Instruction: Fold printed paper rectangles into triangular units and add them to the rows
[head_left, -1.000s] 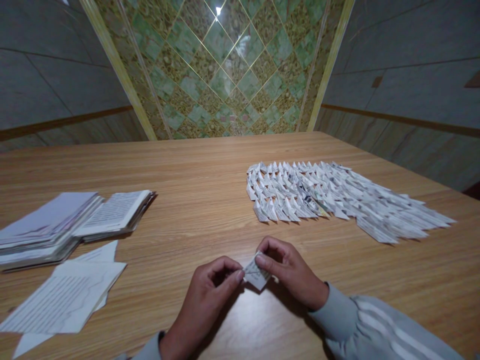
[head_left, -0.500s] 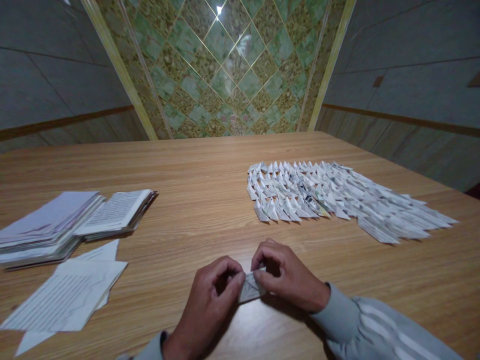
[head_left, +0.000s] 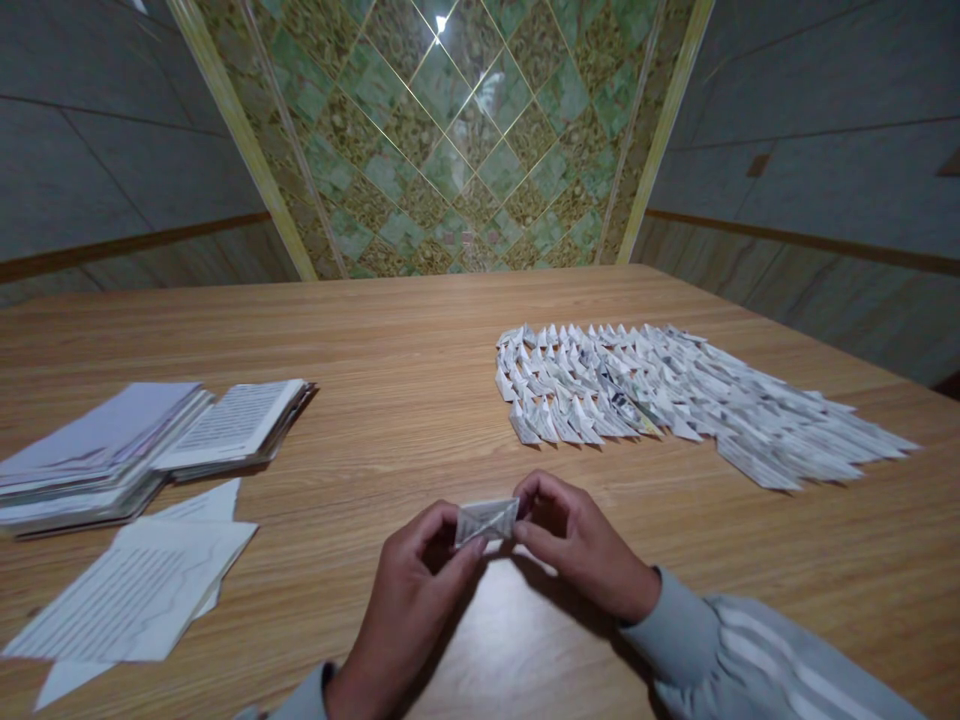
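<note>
Between my hands is a small piece of folded paper, printed, with crossing creases on the side facing me. My left hand pinches its left end, thumb at the lower edge and fingers behind. At the right end, my right hand grips it between thumb and fingers. The paper is tilted up and held a little above the wooden table. Past my right hand stand many folded paper boats, packed in rows with their white peaks up.
On the left lie a thick stack of paper and a smaller printed stack against it. Loose lined sheets overlap nearer to me. A tiled wall rises beyond the table's far edge.
The folded paper has been raised and tilted, so its creased face now shows more fully. Both hands have shifted slightly away from me and hold its ends farther apart.
</note>
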